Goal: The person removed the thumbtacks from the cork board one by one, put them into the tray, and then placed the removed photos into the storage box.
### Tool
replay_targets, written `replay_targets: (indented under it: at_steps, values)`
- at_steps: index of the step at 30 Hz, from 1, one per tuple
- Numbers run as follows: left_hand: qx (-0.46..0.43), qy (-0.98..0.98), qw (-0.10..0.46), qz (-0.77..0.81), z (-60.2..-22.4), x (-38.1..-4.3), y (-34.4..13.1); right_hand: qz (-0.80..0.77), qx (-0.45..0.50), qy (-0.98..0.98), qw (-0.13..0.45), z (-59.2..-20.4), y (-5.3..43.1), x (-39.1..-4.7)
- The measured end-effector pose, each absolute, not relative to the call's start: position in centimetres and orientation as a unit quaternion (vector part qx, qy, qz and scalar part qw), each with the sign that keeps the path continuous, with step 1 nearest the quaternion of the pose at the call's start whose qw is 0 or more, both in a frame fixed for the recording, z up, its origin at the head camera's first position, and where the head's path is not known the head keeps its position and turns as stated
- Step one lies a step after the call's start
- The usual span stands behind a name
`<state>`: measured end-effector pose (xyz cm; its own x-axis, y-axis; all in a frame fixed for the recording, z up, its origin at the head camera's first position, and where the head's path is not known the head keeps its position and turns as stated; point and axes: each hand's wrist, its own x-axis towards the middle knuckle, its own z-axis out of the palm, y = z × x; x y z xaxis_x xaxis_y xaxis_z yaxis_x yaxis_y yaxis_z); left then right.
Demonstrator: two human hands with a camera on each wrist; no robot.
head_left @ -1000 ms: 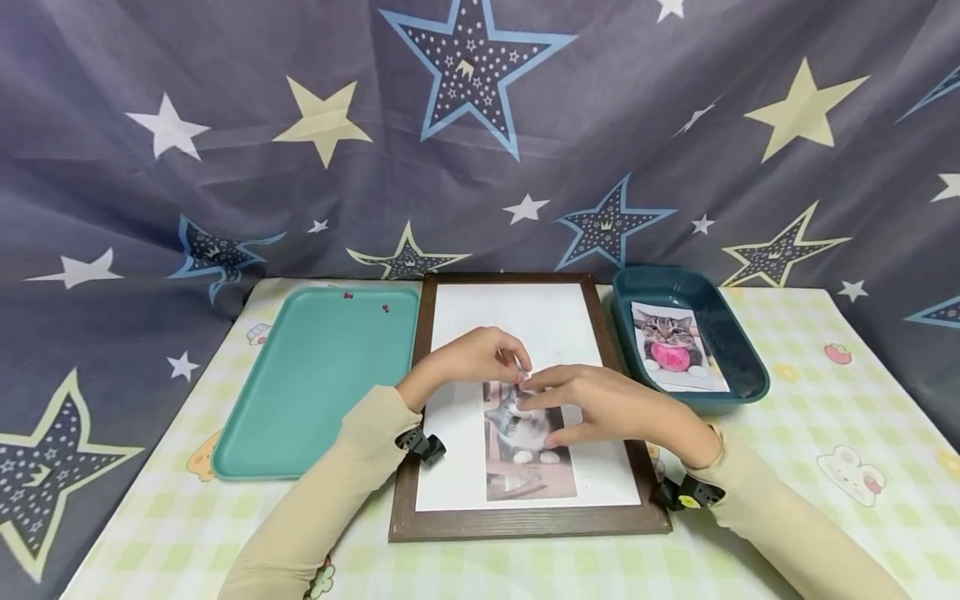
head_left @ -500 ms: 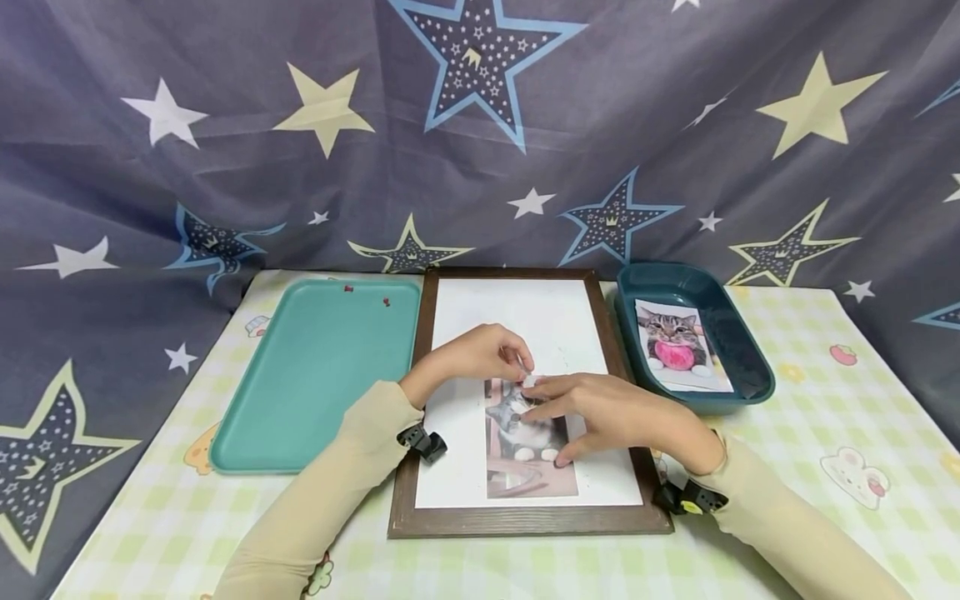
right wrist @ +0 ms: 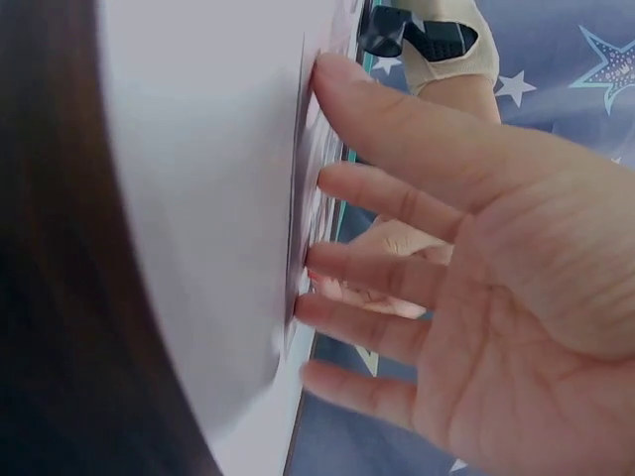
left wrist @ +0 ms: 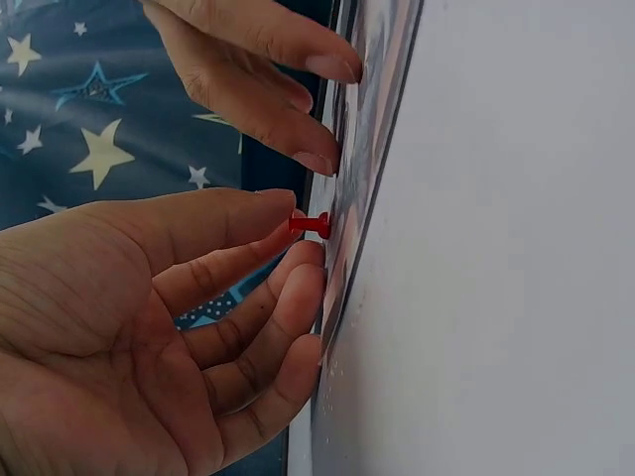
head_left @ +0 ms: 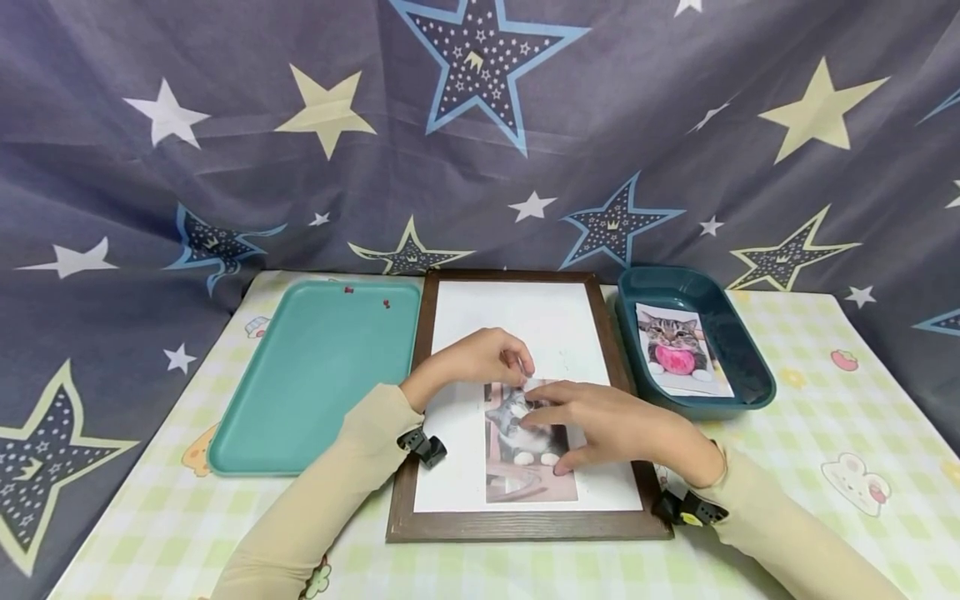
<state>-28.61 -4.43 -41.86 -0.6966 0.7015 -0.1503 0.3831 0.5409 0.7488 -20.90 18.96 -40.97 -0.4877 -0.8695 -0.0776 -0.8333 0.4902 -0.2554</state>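
A cat photo (head_left: 525, 479) lies on the white board (head_left: 517, 321) inside a brown wooden frame. At the photo's top edge my left hand (head_left: 483, 357) pinches a red push pin (left wrist: 311, 225) between thumb and index finger, its wide end against the photo in the left wrist view. My right hand (head_left: 611, 423) spreads over the photo's right side, fingertips pressing it to the board. In the right wrist view the right hand's fingers (right wrist: 382, 263) reach straight onto the photo surface, with the left hand partly hidden behind them.
A green tray (head_left: 315, 375) on the left holds two red push pins (head_left: 387, 304) near its far edge. To the right, a dark teal bin (head_left: 738, 358) contains another cat photo (head_left: 678, 354). The brown frame (head_left: 525, 527) stands between them on a checkered cloth (head_left: 817, 417).
My right hand has shifted slightly down the photo, its fingers staying spread on it. The left hand stays at the top edge. The camera view has moved a little.
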Motion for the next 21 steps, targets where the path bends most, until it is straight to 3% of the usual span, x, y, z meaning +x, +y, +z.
replay_targets:
  at_steps: [6, 21]
  values:
    - [0.314, 0.851, 0.221, 0.357, -42.0, -28.7, -4.4, -0.087, -0.521, 0.845, 0.085, -41.3, 19.0, -20.4]
    - [0.307, 0.854, 0.223, 0.357, -42.2, -28.8, -4.2, -0.041, -0.475, 0.868, 0.140, -41.4, 18.4, -19.5]
